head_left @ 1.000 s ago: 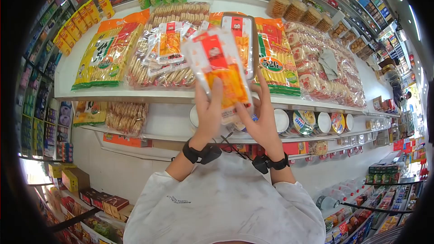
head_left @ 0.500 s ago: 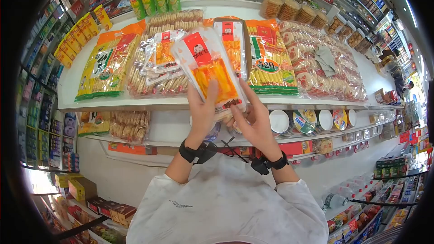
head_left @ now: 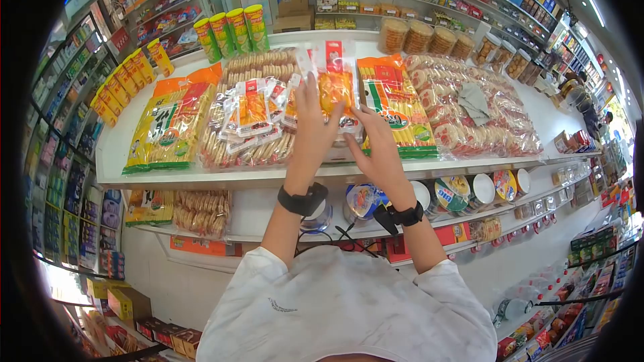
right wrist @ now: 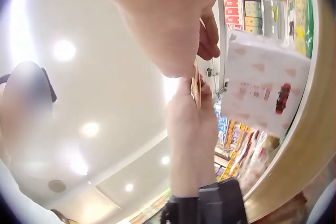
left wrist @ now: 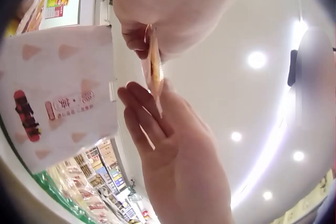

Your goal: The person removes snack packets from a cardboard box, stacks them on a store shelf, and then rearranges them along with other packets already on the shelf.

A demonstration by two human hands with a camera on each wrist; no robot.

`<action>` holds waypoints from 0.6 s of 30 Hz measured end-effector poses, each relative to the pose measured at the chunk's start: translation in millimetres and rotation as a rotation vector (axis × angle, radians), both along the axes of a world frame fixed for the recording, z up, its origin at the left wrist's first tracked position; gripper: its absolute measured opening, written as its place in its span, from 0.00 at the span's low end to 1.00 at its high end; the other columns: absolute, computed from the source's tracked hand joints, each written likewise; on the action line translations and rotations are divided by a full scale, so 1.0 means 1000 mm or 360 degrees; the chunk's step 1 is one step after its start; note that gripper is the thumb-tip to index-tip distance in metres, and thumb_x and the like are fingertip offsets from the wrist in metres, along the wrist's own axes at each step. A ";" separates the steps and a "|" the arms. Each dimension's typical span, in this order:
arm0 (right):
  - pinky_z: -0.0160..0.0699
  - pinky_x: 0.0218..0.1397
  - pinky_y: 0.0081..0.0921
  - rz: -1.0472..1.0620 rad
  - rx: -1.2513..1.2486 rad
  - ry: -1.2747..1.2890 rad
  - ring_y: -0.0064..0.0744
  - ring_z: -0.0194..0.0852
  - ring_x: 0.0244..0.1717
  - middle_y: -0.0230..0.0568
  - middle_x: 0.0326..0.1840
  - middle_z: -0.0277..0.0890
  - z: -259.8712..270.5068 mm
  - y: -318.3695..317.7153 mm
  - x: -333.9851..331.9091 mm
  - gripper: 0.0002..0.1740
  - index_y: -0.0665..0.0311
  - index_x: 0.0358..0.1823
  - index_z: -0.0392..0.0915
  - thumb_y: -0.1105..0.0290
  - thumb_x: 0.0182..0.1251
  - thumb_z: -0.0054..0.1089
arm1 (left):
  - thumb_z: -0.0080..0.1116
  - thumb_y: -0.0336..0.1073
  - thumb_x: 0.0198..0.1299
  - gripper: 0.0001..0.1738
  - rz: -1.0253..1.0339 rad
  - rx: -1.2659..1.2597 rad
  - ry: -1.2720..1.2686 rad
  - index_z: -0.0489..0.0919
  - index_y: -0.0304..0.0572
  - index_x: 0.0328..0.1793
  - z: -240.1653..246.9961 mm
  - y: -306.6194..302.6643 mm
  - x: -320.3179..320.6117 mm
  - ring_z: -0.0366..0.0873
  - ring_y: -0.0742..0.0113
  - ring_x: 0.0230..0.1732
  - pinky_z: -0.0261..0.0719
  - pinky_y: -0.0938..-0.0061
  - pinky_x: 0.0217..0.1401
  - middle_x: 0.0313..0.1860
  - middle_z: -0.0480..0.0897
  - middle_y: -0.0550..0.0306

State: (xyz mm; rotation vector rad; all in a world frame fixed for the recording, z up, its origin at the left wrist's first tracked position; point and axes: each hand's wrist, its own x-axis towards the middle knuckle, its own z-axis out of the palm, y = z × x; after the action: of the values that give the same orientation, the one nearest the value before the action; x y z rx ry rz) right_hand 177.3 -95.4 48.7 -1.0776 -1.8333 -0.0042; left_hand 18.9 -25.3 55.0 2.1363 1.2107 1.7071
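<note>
Item: snack packet (head_left: 335,86), clear film with a red label and orange contents. It is held upright in both hands over the top shelf (head_left: 201,177), between the biscuit bag (head_left: 251,141) and the orange stick-biscuit bag (head_left: 396,100). Whether its lower edge rests on the goods beneath cannot be told.

Left hand (head_left: 312,127): grip closed on the packet. The fingers lie long over its front face in the head view, and in the left wrist view its thin edge is nipped at the fingertips.

Right hand (head_left: 379,151): grip closed on the packet's right side, with the thumb on the front and the fingers behind. The two hands are close together with the packet edge-on between them.

Surroundings, top shelf:
- Heap of small like packets (head_left: 251,104), just left of the hands.
- Yellow cracker bag (head_left: 168,124), further left.
- Green-and-yellow canisters (head_left: 231,27), standing at the back.
- Round cracker bags (head_left: 483,114), to the right.

Surroundings, lower shelf: lidded tubs (head_left: 463,188).

Both wrist views show a white pack with red print (left wrist: 58,92) just beside the hands.
</note>
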 end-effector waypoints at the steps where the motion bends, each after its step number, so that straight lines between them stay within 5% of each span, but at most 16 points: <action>1: 0.67 0.81 0.50 -0.0018 -0.0012 -0.0027 0.60 0.67 0.80 0.57 0.71 0.76 -0.005 0.003 0.001 0.32 0.66 0.75 0.74 0.71 0.71 0.72 | 0.67 0.41 0.73 0.46 -0.0027 -0.0057 0.0022 0.57 0.23 0.86 -0.005 0.002 0.001 0.60 0.27 0.82 0.63 0.48 0.83 0.80 0.62 0.23; 3: 0.64 0.83 0.52 -0.0048 -0.0027 -0.0030 0.61 0.63 0.83 0.57 0.74 0.73 -0.008 0.005 0.003 0.32 0.64 0.74 0.75 0.69 0.70 0.74 | 0.68 0.42 0.72 0.46 -0.0078 -0.0179 0.0060 0.58 0.23 0.86 -0.007 0.000 0.002 0.57 0.27 0.84 0.60 0.45 0.85 0.81 0.61 0.23; 6: 0.63 0.84 0.52 -0.0030 -0.0081 -0.0012 0.60 0.61 0.84 0.58 0.80 0.67 -0.006 0.000 0.009 0.34 0.63 0.74 0.75 0.66 0.68 0.76 | 0.70 0.45 0.71 0.47 0.0409 0.0152 0.0607 0.61 0.23 0.85 -0.002 -0.008 -0.005 0.54 0.26 0.87 0.59 0.46 0.86 0.83 0.63 0.26; 14: 0.54 0.89 0.54 0.0200 -0.0223 -0.0192 0.62 0.53 0.88 0.53 0.86 0.63 0.013 0.038 0.037 0.48 0.60 0.84 0.65 0.54 0.67 0.77 | 0.67 0.48 0.72 0.51 -0.0063 -0.0068 0.0410 0.54 0.25 0.89 -0.024 0.015 -0.016 0.48 0.31 0.91 0.50 0.47 0.90 0.89 0.56 0.28; 18: 0.50 0.91 0.55 0.0135 -0.0191 -0.0271 0.61 0.49 0.90 0.49 0.87 0.63 0.018 0.040 0.030 0.52 0.63 0.84 0.64 0.50 0.64 0.79 | 0.69 0.49 0.70 0.48 -0.0244 -0.0164 0.0212 0.60 0.34 0.89 -0.008 0.014 -0.015 0.50 0.27 0.89 0.55 0.43 0.88 0.85 0.62 0.26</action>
State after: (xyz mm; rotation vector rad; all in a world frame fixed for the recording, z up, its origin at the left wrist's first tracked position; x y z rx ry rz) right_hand 207.8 -54.9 67.2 -1.1098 -2.0535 0.0667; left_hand 4.2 -11.3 46.5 2.2470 1.1073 1.4298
